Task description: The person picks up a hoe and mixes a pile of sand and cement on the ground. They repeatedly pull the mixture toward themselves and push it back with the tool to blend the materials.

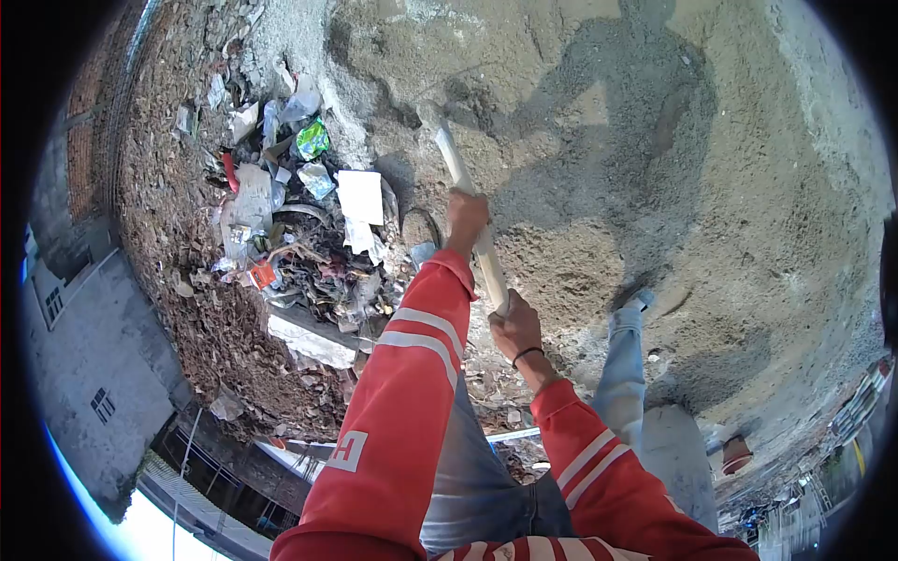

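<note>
Far left of the hands: one rubbish heap (pixel 290 215), mixed scraps. Countable in it: one green wrapper (pixel 312 138), one white sheet (pixel 360 196), one small orange pack (pixel 263 274); the rest is too tangled to count. One pale slab (pixel 311 342) lies below the heap, level with the left sleeve.

Left hand (pixel 465 220): closed around the handle (pixel 472 220), upper grip, arm stretched out in a red sleeve with two white stripes.

One handle, pale wood, runs diagonally from the right hand up past the left hand. Its far end (pixel 432 117) is sunk in the grey sand pile (pixel 599 150) just beyond the left hand; tool head is buried, can't tell its type.

Right hand (pixel 516 327): closed around the handle's near end, close below the left hand. One dark band (pixel 528 353) on the wrist.

Right of the hands: one jeans leg and foot (pixel 631 313) planted on the sand. The person's shadow falls across the pile above both hands.
</note>
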A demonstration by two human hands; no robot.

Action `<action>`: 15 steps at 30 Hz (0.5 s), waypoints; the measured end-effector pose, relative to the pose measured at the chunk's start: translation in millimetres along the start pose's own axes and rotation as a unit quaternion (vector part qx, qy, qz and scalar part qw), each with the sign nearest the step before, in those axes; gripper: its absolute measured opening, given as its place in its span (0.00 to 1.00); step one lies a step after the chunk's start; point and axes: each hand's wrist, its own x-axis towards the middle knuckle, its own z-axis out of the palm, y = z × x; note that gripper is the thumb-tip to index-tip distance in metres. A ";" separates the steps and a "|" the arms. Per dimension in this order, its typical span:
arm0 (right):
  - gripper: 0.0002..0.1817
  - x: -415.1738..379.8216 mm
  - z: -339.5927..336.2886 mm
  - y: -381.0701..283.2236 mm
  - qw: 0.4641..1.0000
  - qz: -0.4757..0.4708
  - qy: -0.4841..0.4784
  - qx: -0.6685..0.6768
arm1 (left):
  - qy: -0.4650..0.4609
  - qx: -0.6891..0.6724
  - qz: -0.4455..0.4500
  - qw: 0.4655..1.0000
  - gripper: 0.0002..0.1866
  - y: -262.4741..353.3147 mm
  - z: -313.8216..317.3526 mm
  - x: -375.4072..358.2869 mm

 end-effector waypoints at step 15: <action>0.14 -76.6 -71.5 71.1 0.992 0.097 -0.062 0.046 | -0.139 -0.042 -0.086 0.986 0.13 -64.6 118.7 -98.5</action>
